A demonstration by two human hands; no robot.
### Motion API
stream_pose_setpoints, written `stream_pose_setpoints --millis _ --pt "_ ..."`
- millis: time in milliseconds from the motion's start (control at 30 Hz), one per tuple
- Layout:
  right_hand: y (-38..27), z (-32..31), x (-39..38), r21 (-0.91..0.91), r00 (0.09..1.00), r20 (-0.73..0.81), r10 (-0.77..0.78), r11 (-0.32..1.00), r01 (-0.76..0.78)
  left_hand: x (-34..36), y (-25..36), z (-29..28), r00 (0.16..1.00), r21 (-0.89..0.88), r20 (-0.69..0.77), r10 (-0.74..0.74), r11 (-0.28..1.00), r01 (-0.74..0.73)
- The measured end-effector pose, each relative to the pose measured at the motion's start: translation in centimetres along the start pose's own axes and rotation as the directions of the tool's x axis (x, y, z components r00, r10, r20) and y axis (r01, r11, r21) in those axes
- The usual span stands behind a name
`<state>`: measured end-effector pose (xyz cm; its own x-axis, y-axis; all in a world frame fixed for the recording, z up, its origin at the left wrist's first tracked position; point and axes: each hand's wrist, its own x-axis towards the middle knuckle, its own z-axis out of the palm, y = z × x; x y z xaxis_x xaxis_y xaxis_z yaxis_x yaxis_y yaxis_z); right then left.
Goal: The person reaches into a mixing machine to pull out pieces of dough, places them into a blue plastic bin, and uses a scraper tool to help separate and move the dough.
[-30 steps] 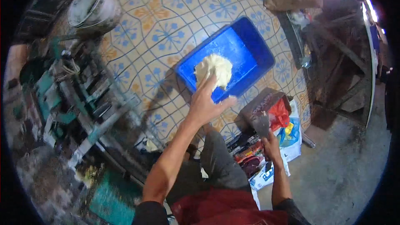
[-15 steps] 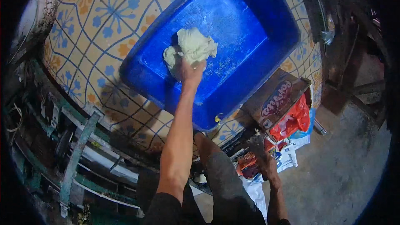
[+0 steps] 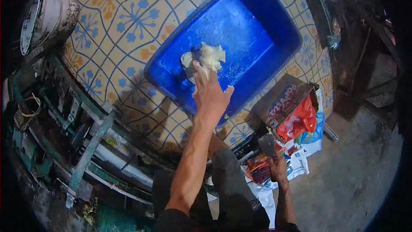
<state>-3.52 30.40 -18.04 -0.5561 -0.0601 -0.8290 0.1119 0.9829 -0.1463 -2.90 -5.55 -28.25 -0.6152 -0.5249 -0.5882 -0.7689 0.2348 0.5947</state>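
Pale dough (image 3: 211, 56) lies as a rough, torn lump in the left part of a blue plastic tub (image 3: 274, 66). My left hand (image 3: 212, 94) is over the tub's near side, just short of the dough. Its fingers are spread and the thumb sticks out to the right; the fingertips overlap the lump's near edge, and I cannot tell whether they touch it. Low on the right, beside my knee, my right hand (image 3: 278, 166) grips a dark, flat-bladed scraper (image 3: 267, 145) with the blade upward. Pale bits cling near the blade's tip.
The tub stands on a table with a patterned tile-print cover (image 3: 133, 21). A cardboard box (image 3: 281, 99) with a red plastic bag (image 3: 300, 120) sits at the right, with packets below. At the left are a stained white bucket (image 3: 56, 19) and a green metal frame (image 3: 92, 148).
My left hand has let go of the dough and drawn back toward me, its fingers spreading. The dough now rests in the tub. The scraper stays in my right hand, and the view has shifted.
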Motion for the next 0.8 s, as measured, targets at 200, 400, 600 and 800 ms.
stream_pose_setpoints --millis 200,400,600,800 --pt "1.0 1.2 -2.3 -0.069 1.000 0.007 0.004 0.998 -0.004 -4.1 5.2 -3.7 0.998 0.054 0.065 -0.012 0.998 0.009" --pt "-2.0 0.6 -3.7 0.029 0.999 0.024 0.021 0.999 -0.022 -5.1 5.0 -0.3 0.958 -0.079 -0.278 0.072 0.992 -0.098" --pt "-3.1 0.8 -3.9 0.014 1.000 -0.024 -0.011 1.000 0.012 -1.1 4.1 -0.6 0.981 -0.014 0.037 -0.188 0.982 0.189" --pt "-2.9 -0.3 -5.1 -0.053 0.986 -0.052 -0.159 0.986 0.157 -8.5 9.2 -5.8 0.994 0.121 0.111 0.012 0.992 -0.026"
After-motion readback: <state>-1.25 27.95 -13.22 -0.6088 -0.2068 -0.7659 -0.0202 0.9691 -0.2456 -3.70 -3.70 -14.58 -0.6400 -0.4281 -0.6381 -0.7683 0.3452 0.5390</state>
